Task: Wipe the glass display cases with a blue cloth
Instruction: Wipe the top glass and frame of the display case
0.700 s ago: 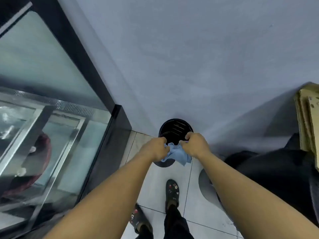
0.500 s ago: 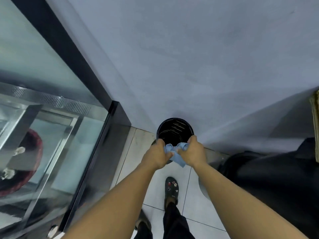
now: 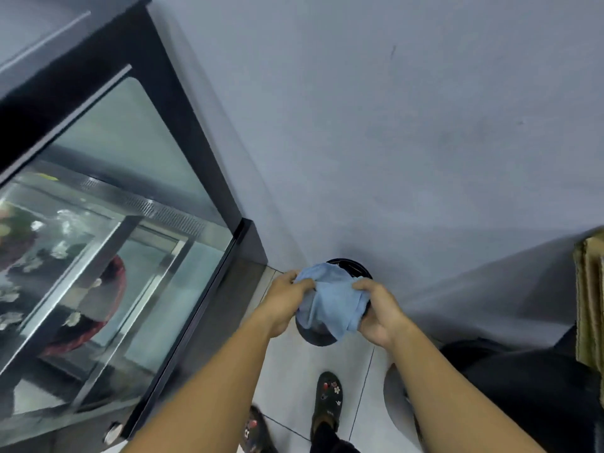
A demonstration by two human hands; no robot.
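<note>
A blue cloth (image 3: 330, 299) is spread between both hands above a black bin. My left hand (image 3: 287, 299) grips its left edge and my right hand (image 3: 379, 312) grips its right edge, so the cloth hangs open between them. The glass display case (image 3: 137, 263) with a black frame stands to the left of my hands, apart from the cloth. Through its glass I see metal shelves and a dark red cake.
A round black bin (image 3: 318, 335) stands on the tiled floor against the grey wall (image 3: 392, 125), partly hidden by the cloth. My feet in dark clogs (image 3: 328, 397) are below. A black bag (image 3: 523, 387) and stacked cardboard (image 3: 588, 305) sit at the right.
The cloth was bunched small between my hands; now my hands have moved apart and the cloth is opened out wide. The view has shifted, showing more of the case.
</note>
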